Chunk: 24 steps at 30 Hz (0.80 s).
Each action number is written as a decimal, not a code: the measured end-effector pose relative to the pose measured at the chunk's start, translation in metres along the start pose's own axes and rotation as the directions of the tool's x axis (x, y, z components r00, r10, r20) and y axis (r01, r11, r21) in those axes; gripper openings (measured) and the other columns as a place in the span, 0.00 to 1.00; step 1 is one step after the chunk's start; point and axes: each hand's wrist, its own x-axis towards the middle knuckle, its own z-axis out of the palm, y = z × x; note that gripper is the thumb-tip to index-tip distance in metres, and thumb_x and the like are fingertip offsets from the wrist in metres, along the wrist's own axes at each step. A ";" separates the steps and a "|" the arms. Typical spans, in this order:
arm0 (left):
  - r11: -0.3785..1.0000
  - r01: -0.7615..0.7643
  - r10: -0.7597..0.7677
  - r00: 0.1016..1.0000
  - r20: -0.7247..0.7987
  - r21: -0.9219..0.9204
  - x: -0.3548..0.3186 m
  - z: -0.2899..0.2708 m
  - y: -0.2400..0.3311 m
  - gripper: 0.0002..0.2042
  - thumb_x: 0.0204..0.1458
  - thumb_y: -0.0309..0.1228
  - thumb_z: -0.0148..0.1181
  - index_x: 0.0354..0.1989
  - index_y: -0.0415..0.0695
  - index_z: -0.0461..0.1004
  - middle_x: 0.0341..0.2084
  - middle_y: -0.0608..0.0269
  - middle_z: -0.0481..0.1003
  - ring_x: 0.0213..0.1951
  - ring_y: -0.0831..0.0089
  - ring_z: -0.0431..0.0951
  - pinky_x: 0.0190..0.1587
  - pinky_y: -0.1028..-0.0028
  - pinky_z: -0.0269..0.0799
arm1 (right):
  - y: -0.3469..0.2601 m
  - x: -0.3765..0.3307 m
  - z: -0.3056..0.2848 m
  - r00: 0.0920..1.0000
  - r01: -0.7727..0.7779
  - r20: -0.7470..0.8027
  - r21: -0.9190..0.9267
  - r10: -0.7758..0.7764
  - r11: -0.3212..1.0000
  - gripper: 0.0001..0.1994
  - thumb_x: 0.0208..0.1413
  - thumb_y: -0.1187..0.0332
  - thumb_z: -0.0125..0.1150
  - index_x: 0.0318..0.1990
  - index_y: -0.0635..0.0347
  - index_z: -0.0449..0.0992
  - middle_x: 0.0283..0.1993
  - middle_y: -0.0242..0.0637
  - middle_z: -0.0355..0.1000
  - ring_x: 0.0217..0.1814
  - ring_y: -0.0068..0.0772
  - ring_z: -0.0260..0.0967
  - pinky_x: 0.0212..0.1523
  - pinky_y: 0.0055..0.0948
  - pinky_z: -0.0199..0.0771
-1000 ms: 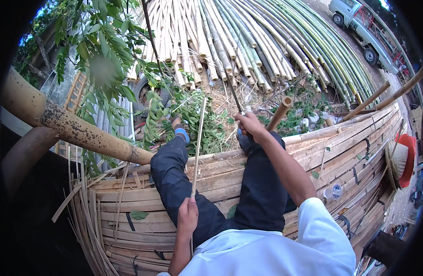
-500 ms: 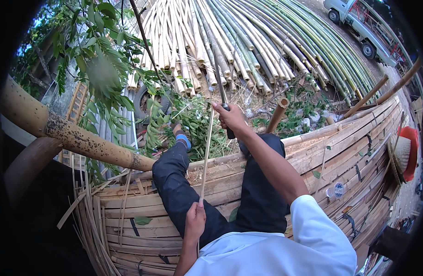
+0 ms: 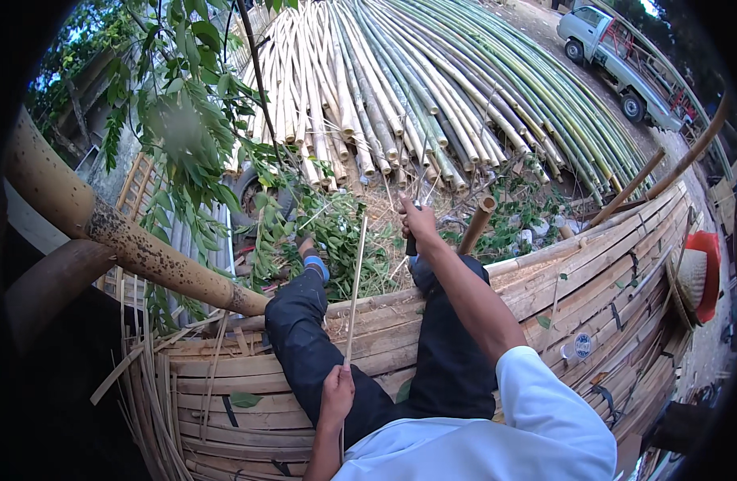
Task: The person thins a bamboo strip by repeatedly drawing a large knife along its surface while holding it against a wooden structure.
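Observation:
My left hand (image 3: 336,394) is closed round a thin, pale bamboo strip (image 3: 356,293), close to my lap. The strip rises away from me past my knees, and its far end stands free. Out beyond my right knee, my right hand (image 3: 419,223) grips the black handle of a long knife (image 3: 411,245). Its blade points away from me and is hard to make out against the bamboo and litter behind. A gap separates the right hand from the strip's tip.
I sit on bundled split bamboo slats (image 3: 256,373). A thick bamboo pole (image 3: 156,256) crosses at the left, beside leafy branches (image 3: 184,136). Ahead lies a large pile of bamboo poles (image 3: 432,88). A cut bamboo post (image 3: 477,224), plastic cup (image 3: 577,346) and hat (image 3: 693,276) are rightward.
My right hand with the knife has come away from the strip's far end, moving right and slightly nearer me. The left hand keeps its hold on the strip. The view has shifted slightly.

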 end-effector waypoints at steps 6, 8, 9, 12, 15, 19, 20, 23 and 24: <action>0.991 0.088 -0.083 0.995 0.048 -0.105 0.003 -0.001 0.010 0.13 0.64 0.41 0.43 0.31 0.47 0.61 0.15 0.76 0.58 0.13 0.89 0.55 0.13 0.84 0.48 | 0.052 -0.023 -0.029 0.982 -0.059 0.148 -0.333 0.114 0.941 0.18 0.53 0.54 0.64 0.34 0.61 0.71 0.15 0.24 0.57 0.13 0.17 0.55 0.14 0.22 0.56; 0.985 0.092 -0.081 0.993 0.083 -0.145 0.007 -0.002 0.019 0.10 0.65 0.40 0.42 0.35 0.48 0.61 0.17 0.75 0.58 0.12 0.89 0.52 0.12 0.85 0.44 | 0.072 -0.038 -0.031 0.987 -0.031 0.148 -0.224 0.065 0.974 0.14 0.54 0.62 0.63 0.40 0.61 0.70 0.16 0.24 0.58 0.13 0.17 0.56 0.14 0.21 0.56; 0.981 0.104 -0.088 0.991 0.101 -0.161 0.013 -0.005 0.022 0.10 0.65 0.40 0.41 0.36 0.48 0.61 0.18 0.74 0.57 0.12 0.89 0.51 0.12 0.85 0.43 | 0.073 -0.042 -0.031 0.988 -0.034 0.143 -0.191 0.062 0.981 0.14 0.54 0.68 0.61 0.46 0.61 0.68 0.17 0.24 0.59 0.14 0.16 0.56 0.14 0.20 0.55; 0.971 0.108 -0.072 0.983 0.171 -0.213 0.029 -0.006 0.031 0.12 0.65 0.41 0.39 0.38 0.46 0.63 0.17 0.75 0.56 0.13 0.89 0.50 0.13 0.85 0.44 | 0.067 -0.054 -0.034 0.973 0.193 0.181 -0.302 -0.143 0.934 0.19 0.51 0.65 0.61 0.49 0.63 0.71 0.19 0.30 0.65 0.16 0.20 0.61 0.18 0.25 0.61; 0.954 0.115 -0.059 0.977 0.204 -0.276 0.052 -0.006 0.027 0.14 0.65 0.43 0.40 0.36 0.45 0.64 0.16 0.75 0.56 0.13 0.89 0.51 0.14 0.85 0.47 | 0.054 -0.065 -0.032 0.792 0.609 0.339 -0.506 -0.508 0.611 0.15 0.52 0.63 0.60 0.44 0.63 0.75 0.18 0.39 0.66 0.21 0.33 0.67 0.26 0.36 0.64; 0.936 0.126 -0.049 0.971 0.233 -0.327 0.058 -0.007 0.017 0.17 0.64 0.46 0.40 0.35 0.43 0.64 0.15 0.75 0.57 0.14 0.89 0.54 0.15 0.86 0.51 | 0.058 -0.093 -0.025 0.761 0.632 0.599 -0.598 -0.249 0.492 0.13 0.51 0.59 0.60 0.30 0.61 0.75 0.20 0.45 0.70 0.24 0.52 0.68 0.28 0.42 0.67; 0.936 0.134 -0.058 0.971 0.234 -0.324 0.057 -0.006 0.017 0.17 0.64 0.46 0.40 0.35 0.43 0.64 0.15 0.75 0.57 0.14 0.89 0.54 0.15 0.86 0.51 | 0.060 -0.099 -0.025 0.765 0.626 0.596 -0.600 -0.244 0.498 0.13 0.51 0.59 0.60 0.30 0.61 0.75 0.20 0.45 0.70 0.24 0.52 0.68 0.28 0.42 0.67; 0.945 0.125 -0.055 0.972 0.228 -0.301 0.052 -0.005 0.021 0.17 0.64 0.45 0.40 0.35 0.43 0.64 0.15 0.74 0.58 0.13 0.88 0.54 0.14 0.86 0.51 | 0.066 -0.113 -0.022 0.627 0.765 0.771 -0.583 -0.112 0.272 0.12 0.48 0.57 0.60 0.29 0.56 0.76 0.21 0.46 0.72 0.27 0.52 0.72 0.31 0.48 0.71; 0.952 0.088 -0.027 0.978 0.206 -0.294 0.049 -0.005 0.024 0.17 0.64 0.45 0.40 0.36 0.43 0.64 0.15 0.74 0.58 0.12 0.88 0.53 0.13 0.86 0.50 | 0.065 -0.118 -0.019 0.628 0.763 0.770 -0.583 -0.108 0.280 0.12 0.48 0.57 0.60 0.29 0.56 0.76 0.21 0.46 0.72 0.27 0.52 0.72 0.31 0.48 0.71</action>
